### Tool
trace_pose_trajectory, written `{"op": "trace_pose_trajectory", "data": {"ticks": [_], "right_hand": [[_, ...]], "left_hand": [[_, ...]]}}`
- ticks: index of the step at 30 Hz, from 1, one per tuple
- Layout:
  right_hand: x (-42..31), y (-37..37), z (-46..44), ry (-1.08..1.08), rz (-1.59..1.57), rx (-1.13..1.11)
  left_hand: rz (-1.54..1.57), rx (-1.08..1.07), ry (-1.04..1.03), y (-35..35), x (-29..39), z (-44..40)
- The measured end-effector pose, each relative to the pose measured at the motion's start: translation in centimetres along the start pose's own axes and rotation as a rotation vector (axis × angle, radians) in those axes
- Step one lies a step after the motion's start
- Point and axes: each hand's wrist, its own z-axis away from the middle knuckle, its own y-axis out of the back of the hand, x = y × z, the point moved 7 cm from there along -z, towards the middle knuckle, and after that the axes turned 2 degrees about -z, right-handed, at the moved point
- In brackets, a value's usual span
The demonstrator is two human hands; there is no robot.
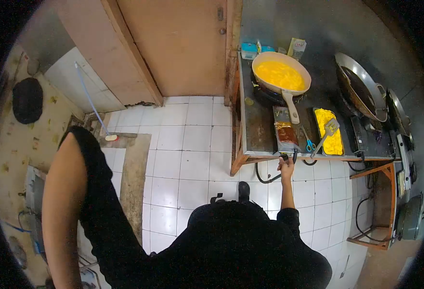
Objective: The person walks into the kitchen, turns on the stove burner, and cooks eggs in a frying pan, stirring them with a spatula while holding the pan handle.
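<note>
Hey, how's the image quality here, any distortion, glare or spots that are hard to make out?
Head view: strong wide-angle distortion, with the left forearm looming large near the edge; rounded black border hiding the corners; soft glare on the white floor tiles and along the wok; black shirt nearly featureless; right hand small, finger details hard to read.

White tiles (pixel 183 164) cover the floor before 1 closed brown door (pixel 178 48); a wooden-legged table (pixel 265 130) stands to its right
</note>
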Motion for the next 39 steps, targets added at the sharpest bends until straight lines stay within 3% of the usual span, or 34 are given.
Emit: {"op": "trace_pose_trajectory", "data": {"ticks": [2, 7, 8, 10, 16, 17, 18, 19, 20, 21, 23, 24, 25, 26, 28, 29, 30, 31, 33, 37, 39], "right_hand": [[2.5, -0.7, 0.0, -0.27, -0.519, 0.059], [3.8, -2.7, 0.7, -0.508, -0.704, 0.328], [3.0, -3.7, 0.5, -0.505, -0.697, 0.324], [2.1, -2.9, 1.4, -0.565, -0.507, 0.637], [4.8, -1.9, -0.2, -0.531, 0.068, 0.791], [6.2, -1.4, -1.0, -0.501, 0.18, 0.825], [5.8, -1.4, -1.2, -0.479, 0.241, 0.836], [5.2, -1.4, -1.2, -0.459, 0.303, 0.849], [3.5, -2.0, 0.0, -0.554, 0.042, 0.865], [2.6, -2.6, 1.1, -0.646, -0.214, 0.872], [4.8, -2.8, 0.0, -0.662, -0.347, 0.773], [5.9, -3.3, -0.7, -0.686, -0.49, 0.674], [5.0, -3.6, -0.6, -0.684, -0.476, 0.669], [3.7, -3.8, -0.1, -0.663, -0.549, 0.727], [3.3, -3.6, 0.8, -0.643, -0.608, 0.787], [3.7, -3.0, -0.3, -0.507, -0.413, 0.654], [3.4, -2.9, -1.2, -0.37, -0.224, 0.518], [3.3, -2.8, -1.2, -0.37, -0.219, 0.517], [3.6, -3.6, -1.0, -0.453, -0.739, 0.626], [4.9, -2.9, -1.0, -0.533, -0.647, 0.703], [11.4, -2.3, -2.3, -0.71, -0.755, 0.437]], "left_hand": [[0.055, 0.03, 0.028, -0.1, 0.0, 0.7], [0.318, 0.127, 0.075, -0.9, -0.8, 3.6], [0.364, 0.154, 0.08, -1.1, -1.2, 4.3], [0.522, 0.222, 0.079, -1.6, -1.6, 5.8], [0.783, 0.58, 0.072, -3.2, -3.8, 14.0], [0.722, 0.692, 0.166, -3.7, -5.0, 16.3], [0.551, 0.839, 0.451, -4.4, -6.6, 19.5], [0.336, 0.928, 0.902, -6.1, -8.0, 24.5], [0.271, 0.949, 1.26, -8.2, -8.8, 28.2], [0.267, 0.938, 1.498, -11.2, -8.9, 32.4], [0.123, 0.839, 1.781, -18.1, -6.2, 40.7], [-0.004, 0.547, 2.006, -21.4, -4.0, 43.8], [-0.059, 0.399, 2.053, -25.9, -1.0, 48.0], [-0.144, 0.272, 1.976, -28.7, 1.0, 49.2], [0.12, 0.109, 2.144, -35.2, 5.5, 52.9], [0.274, 0.119, 2.286, -37.8, 7.8, 54.2], [0.322, 0.036, 2.279, -41.0, 10.1, 55.9], [0.326, -0.067, 2.277, -43.9, 12.1, 57.3], [0.356, -0.2, 2.277, -46.3, 14.0, 57.3], [0.494, -0.222, 2.284, -48.0, 14.7, 57.2], [0.516, -0.21, 2.276, -50.0, 15.2, 58.5]]}}
